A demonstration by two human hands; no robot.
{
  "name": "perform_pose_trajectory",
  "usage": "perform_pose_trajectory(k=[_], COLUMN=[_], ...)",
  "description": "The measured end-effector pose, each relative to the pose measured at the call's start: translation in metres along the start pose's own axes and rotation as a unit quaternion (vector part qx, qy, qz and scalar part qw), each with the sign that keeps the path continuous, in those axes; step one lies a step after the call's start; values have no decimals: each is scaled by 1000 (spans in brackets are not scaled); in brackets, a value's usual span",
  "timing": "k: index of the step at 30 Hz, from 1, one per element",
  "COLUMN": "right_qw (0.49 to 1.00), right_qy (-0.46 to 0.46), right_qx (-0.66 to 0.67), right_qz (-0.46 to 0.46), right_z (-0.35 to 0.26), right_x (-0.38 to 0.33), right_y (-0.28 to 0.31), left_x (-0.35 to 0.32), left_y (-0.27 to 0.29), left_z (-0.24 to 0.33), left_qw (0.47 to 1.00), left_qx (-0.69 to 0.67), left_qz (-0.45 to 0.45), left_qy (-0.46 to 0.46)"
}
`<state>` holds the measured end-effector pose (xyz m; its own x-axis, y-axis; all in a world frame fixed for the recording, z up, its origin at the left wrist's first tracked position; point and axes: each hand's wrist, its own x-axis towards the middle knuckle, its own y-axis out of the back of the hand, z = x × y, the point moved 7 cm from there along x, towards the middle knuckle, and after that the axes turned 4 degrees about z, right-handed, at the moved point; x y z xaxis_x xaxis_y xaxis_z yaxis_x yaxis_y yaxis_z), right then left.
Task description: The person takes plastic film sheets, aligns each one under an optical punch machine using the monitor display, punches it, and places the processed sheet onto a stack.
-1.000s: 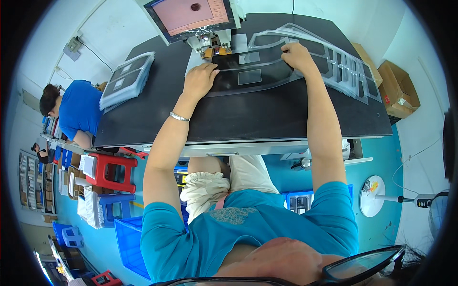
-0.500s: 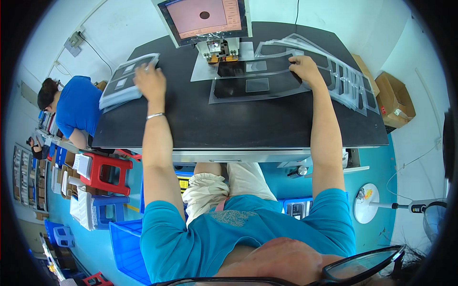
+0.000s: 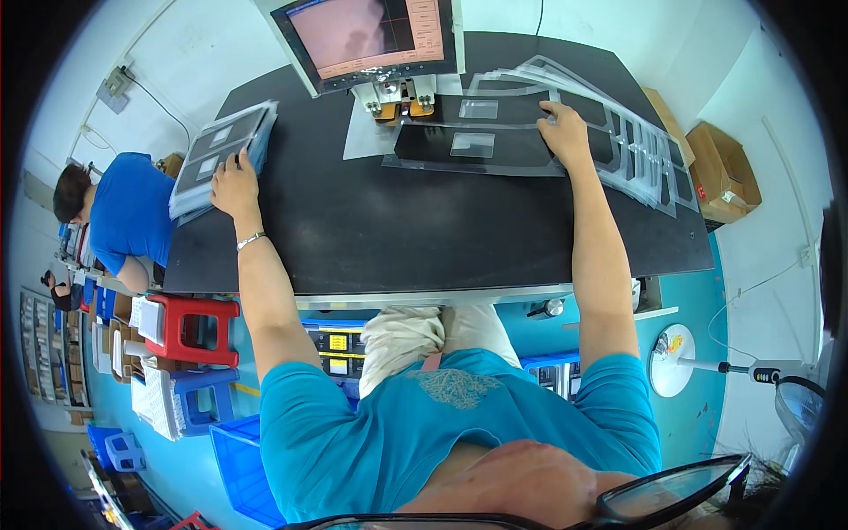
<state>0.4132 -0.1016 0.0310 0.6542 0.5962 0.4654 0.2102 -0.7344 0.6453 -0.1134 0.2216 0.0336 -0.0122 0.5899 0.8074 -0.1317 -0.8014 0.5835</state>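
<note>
My left hand [image 3: 235,184] rests at the right edge of a stack of dark sheets with clear borders [image 3: 208,157] on the table's left side, its fingers apart. Closed at the fingertips, my right hand [image 3: 564,134] pinches the right part of a dark film sheet with a clear rectangular window [image 3: 433,144]. That sheet lies before a small bench machine [image 3: 397,99] with orange parts at its base, and its upper left end reaches these parts. A second pale window [image 3: 478,109] shows farther back. The thumb's exact contact is hidden.
A monitor [image 3: 360,35] stands above the machine. Fanned clear-bordered sheets [image 3: 632,157] cover the right of the black table [image 3: 397,238]. Beyond its right edge is a cardboard box [image 3: 720,172]. A person in blue [image 3: 132,208] works at the left, near a red stool [image 3: 196,329].
My left hand has moved left and nearer, down along the stack's edge. The film sheet has shifted toward the machine, with my right hand still on it. The monitor's picture has changed from a dark spot.
</note>
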Motion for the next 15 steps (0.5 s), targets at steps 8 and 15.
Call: perform_pose_trajectory(k=[8, 15], right_qw=[1000, 999], right_qy=[13, 39], right_qx=[14, 0], right_qz=[-10, -9], right_z=[3, 4], right_x=[0, 2], right_y=[-4, -3], left_x=[17, 19], left_y=[1, 13], left_z=[-17, -16], left_qw=[998, 996], left_qx=[-37, -80], left_qz=[-6, 31], left_qy=[49, -3])
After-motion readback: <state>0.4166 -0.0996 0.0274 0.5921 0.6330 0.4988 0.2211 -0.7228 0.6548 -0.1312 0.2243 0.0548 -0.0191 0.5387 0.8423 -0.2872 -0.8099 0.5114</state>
